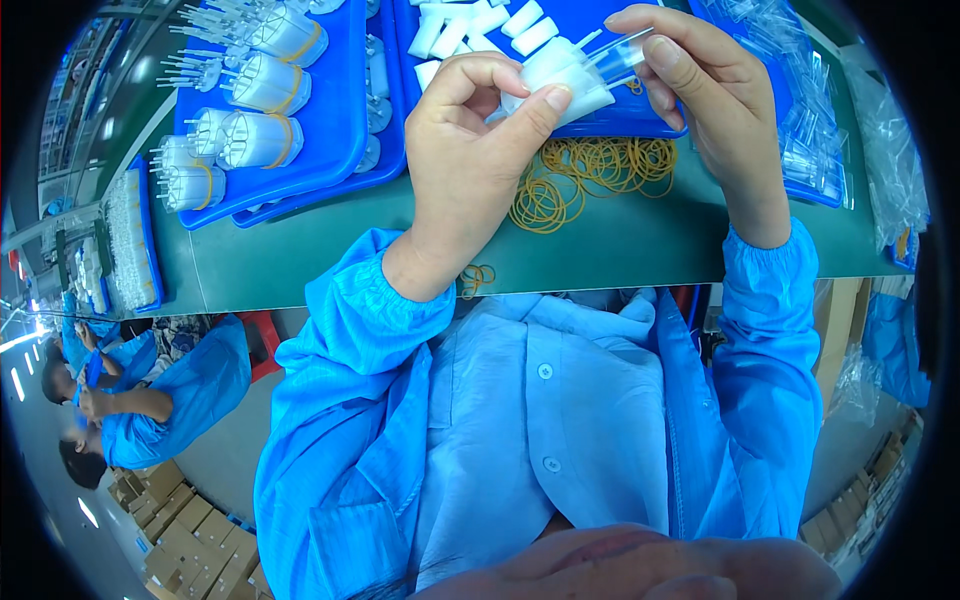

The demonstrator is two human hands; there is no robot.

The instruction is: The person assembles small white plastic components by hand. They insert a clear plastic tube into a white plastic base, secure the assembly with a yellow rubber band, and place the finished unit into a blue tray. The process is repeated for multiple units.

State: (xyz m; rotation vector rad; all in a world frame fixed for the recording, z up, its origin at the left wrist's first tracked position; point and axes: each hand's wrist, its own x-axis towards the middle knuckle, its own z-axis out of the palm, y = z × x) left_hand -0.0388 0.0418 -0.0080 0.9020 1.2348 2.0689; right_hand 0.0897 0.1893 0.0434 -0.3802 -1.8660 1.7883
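My left hand [475,140] is closed around a bundle of smooth white blocks [565,80], with the thumb pressed across them. Clear thin plastic pieces [617,58] stick out of the bundle's upper right end. The raised right hand [715,110] has its thumb and fingertips closed on the outer end of one clear plastic piece. Under both hands lies a blue tray [640,128] with loose white blocks [455,28] in it. A heap of yellow-brown rubber bands [590,180] rests on the green table just below the tray.
White bundles bound with rubber bands [268,85] stand in a blue tray [345,120] at the left. Another blue tray [815,190] of clear plastic pieces is at the right. Two or more people in blue [175,410] sit at lower left, near cardboard boxes [195,530].
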